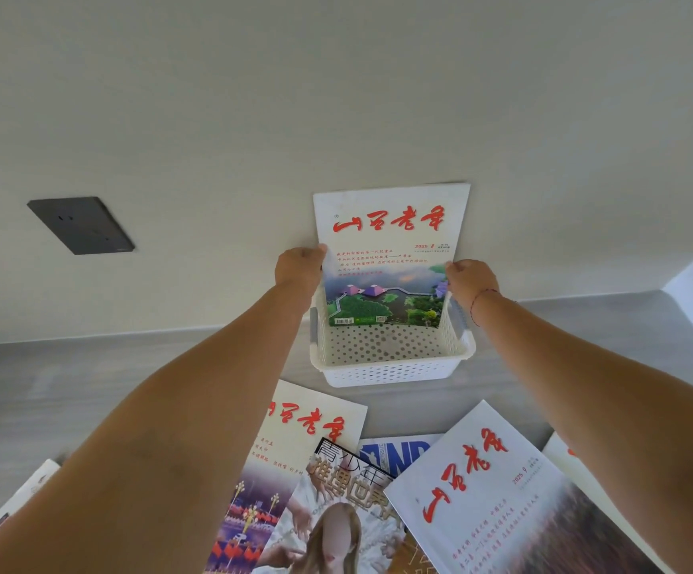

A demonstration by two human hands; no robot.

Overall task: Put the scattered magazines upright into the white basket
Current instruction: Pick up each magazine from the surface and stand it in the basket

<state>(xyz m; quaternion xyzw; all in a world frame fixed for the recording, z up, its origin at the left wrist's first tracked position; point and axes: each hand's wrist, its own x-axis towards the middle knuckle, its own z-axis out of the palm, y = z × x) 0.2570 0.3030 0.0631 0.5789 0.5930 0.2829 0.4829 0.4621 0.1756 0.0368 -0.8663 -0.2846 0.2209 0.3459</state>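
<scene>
A white magazine with red title and a landscape picture (pixel 390 258) stands upright in the white perforated basket (pixel 394 372), leaning against the wall at the basket's back. My left hand (pixel 299 269) grips its left edge and my right hand (pixel 471 281) grips its right edge. On the counter in front of the basket lie several scattered magazines: one with a red title and night scene (pixel 295 445), one with a person on the cover (pixel 344 515), a blue-lettered one (pixel 402 451) underneath, and a white one with red title (pixel 489 490).
The grey counter (pixel 88 391) meets a pale wall with a dark socket plate (pixel 81 225) at the left. More magazines poke in at the bottom left (pixel 17 503) and far right (pixel 564 453). A wall corner juts in at the right.
</scene>
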